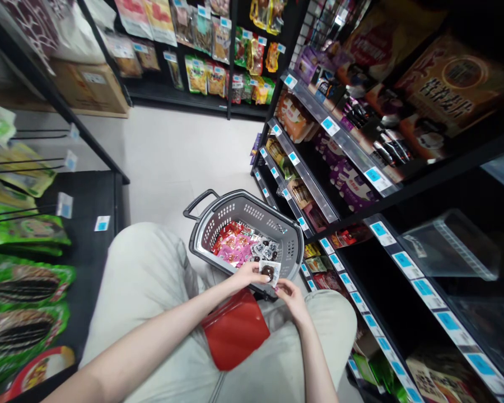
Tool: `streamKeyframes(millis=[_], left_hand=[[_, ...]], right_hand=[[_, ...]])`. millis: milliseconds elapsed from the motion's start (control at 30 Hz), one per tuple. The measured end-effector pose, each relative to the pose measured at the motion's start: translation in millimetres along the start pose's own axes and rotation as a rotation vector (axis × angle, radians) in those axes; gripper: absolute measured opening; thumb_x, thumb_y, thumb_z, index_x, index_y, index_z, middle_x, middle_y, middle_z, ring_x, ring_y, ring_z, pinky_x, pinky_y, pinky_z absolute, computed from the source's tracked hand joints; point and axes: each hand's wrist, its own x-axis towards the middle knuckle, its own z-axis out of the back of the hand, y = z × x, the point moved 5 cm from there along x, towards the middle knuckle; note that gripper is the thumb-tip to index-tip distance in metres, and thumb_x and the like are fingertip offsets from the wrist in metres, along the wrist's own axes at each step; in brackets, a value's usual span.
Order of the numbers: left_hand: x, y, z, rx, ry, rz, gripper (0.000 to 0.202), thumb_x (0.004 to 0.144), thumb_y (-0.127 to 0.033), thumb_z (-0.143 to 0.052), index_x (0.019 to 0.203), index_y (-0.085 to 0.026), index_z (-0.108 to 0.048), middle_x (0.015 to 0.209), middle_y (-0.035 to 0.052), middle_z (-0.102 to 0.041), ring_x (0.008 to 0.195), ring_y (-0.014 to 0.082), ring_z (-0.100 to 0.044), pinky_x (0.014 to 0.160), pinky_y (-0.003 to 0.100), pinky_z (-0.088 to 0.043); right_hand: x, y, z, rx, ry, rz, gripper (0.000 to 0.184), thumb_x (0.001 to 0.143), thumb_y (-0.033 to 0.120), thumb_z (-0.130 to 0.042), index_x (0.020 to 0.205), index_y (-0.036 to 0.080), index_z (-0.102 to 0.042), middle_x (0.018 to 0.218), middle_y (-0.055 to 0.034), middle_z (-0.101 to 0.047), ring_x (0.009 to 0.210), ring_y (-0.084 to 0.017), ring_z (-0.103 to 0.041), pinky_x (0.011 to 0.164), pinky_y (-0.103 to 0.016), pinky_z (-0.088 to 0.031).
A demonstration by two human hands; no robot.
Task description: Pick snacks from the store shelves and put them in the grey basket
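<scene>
I sit low in a shop aisle with my knees up in pale trousers. My left hand (248, 275) pinches a small clear snack packet (270, 272) with a dark sweet inside, at the near rim of a grey shopping basket (218, 215). My right hand (291, 295) is just below the packet, fingers curled toward its lower edge; whether it touches is unclear. In the basket lie red and pink packets (233, 243) and several small dark-sweet packets (264, 249). A red bag (234, 330) lies on my lap between my forearms.
Black shelves with blue price tags (377, 178) run along the right, holding snack boxes and a clear bin (449, 243). Green packets (23, 280) hang on the left rack. A cardboard box (90, 87) stands at the back left. Pale floor (180, 151) stretches ahead.
</scene>
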Motion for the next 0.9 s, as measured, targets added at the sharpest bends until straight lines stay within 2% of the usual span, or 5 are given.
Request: streamKeyframes(millis=[133, 233, 633, 800, 900], left_hand=[[-1.4, 0.8, -2.9, -0.094, 0.007, 0.045, 0.046, 0.055, -0.030, -0.074, 0.094, -0.011, -0.060, 0.085, 0.0078, -0.066, 0.075, 0.0213, -0.062, 0.070, 0.036, -0.049], [-3.0, -1.0, -3.9, -0.130, -0.002, 0.071, 0.048, 0.055, -0.030, -0.074, 0.096, -0.011, -0.059, 0.084, 0.0086, -0.065, 0.072, 0.0224, -0.063, 0.066, 0.038, -0.050], [-5.3, -2.1, -6.0, -0.224, 0.004, 0.107, 0.046, 0.057, -0.027, -0.073, 0.098, -0.010, -0.058, 0.078, 0.0084, -0.065, 0.066, 0.0217, -0.062, 0.062, 0.037, -0.049], [-6.6, -4.8, -11.6, -0.373, 0.047, 0.113, 0.039, 0.060, -0.019, -0.069, 0.097, -0.013, -0.056, 0.086, 0.0073, -0.062, 0.075, 0.0187, -0.060, 0.071, 0.035, -0.047], [-6.7, -2.9, -12.3, -0.475, 0.073, 0.164, 0.034, 0.063, -0.021, -0.063, 0.096, -0.014, -0.054, 0.074, 0.0038, -0.059, 0.067, 0.0150, -0.056, 0.064, 0.030, -0.045]], right_hand=[[0.0, 1.4, -0.8, -0.001, -0.002, 0.001, 0.026, 0.064, 0.033, -0.067, 0.084, 0.017, -0.064, 0.080, -0.0040, -0.063, 0.073, -0.016, -0.055, 0.067, -0.026, -0.042], [-0.8, 2.6, -1.7, -0.003, 0.001, 0.001, 0.025, 0.064, 0.033, -0.067, 0.082, 0.017, -0.064, 0.080, -0.0040, -0.063, 0.074, -0.016, -0.055, 0.068, -0.026, -0.042], [0.6, -0.7, 0.2, 0.000, -0.001, 0.003, 0.025, 0.064, 0.033, -0.067, 0.083, 0.017, -0.064, 0.082, -0.0045, -0.064, 0.074, -0.016, -0.056, 0.070, -0.027, -0.042], [-0.5, 0.6, 0.6, -0.008, -0.013, 0.001, 0.026, 0.064, 0.034, -0.067, 0.084, 0.018, -0.065, 0.084, -0.0049, -0.064, 0.078, -0.017, -0.056, 0.072, -0.029, -0.043], [-2.2, 1.7, -0.4, -0.016, -0.008, -0.012, 0.027, 0.064, 0.036, -0.067, 0.085, 0.018, -0.065, 0.085, -0.0059, -0.065, 0.080, -0.019, -0.057, 0.072, -0.030, -0.043]])
